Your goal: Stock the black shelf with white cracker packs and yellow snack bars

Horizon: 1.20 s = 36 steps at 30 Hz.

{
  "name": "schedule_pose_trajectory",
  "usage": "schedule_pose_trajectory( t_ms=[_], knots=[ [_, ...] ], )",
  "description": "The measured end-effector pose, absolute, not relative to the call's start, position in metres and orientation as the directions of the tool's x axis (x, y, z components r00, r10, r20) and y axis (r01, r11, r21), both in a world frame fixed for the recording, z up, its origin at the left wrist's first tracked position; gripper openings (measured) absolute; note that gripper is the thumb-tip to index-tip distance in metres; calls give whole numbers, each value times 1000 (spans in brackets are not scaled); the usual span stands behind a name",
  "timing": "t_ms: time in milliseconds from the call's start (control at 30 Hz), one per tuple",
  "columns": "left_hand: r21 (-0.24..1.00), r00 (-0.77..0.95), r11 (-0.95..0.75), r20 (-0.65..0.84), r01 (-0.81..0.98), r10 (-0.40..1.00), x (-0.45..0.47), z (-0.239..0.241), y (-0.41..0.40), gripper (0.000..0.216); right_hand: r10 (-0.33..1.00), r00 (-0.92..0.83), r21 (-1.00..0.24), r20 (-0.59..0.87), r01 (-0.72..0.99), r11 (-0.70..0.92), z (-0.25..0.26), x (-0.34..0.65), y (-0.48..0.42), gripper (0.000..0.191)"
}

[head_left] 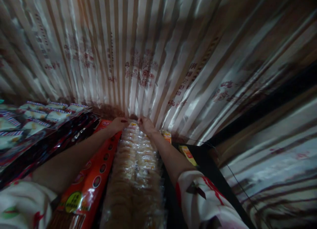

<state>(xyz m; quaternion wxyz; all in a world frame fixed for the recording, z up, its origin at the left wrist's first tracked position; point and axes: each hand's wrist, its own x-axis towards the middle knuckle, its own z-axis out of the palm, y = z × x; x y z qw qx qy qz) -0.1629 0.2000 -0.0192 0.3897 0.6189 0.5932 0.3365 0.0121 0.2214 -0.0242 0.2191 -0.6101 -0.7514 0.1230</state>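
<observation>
A long clear plastic strip of small wrapped pale-brown pieces (135, 176) runs from near me up to the striped plastic sheeting (138, 41). At its far end, my left hand (120, 124) pinches the left top corner with bent fingers. Opposite it, my right hand (146, 125) is closed at the right top corner, its fingertips partly hidden. Beneath my left forearm lies a long orange-red printed package (101, 171), beside the strip.
To the left are rows of small white packets with striped edges (58, 116). Right of the strip, a yellow packet (187, 154) lies near a dark surface (205, 163). A dark bar (262, 102) slants across the right side, where more sheeting hangs.
</observation>
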Motion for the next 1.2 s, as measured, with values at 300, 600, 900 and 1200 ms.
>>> schedule_pose_trajectory(
  t_ms=[300,600,900,1200],
  knots=[
    [871,95,40,-100,490,990,-162,-17,198,12,943,-307,-697,127,649,305,-34,13,229,17],
    [884,9,31,-40,467,999,-160,-17,198,18,962,-271,-739,-37,656,156,-25,21,223,19],
    [743,-111,22,70,669,991,-160,-28,199,31,940,-320,-771,114,569,287,-43,21,230,10],
    [705,-86,75,-20,705,996,-161,-33,202,24,940,-307,-708,146,632,317,-43,19,228,17]
  ],
)
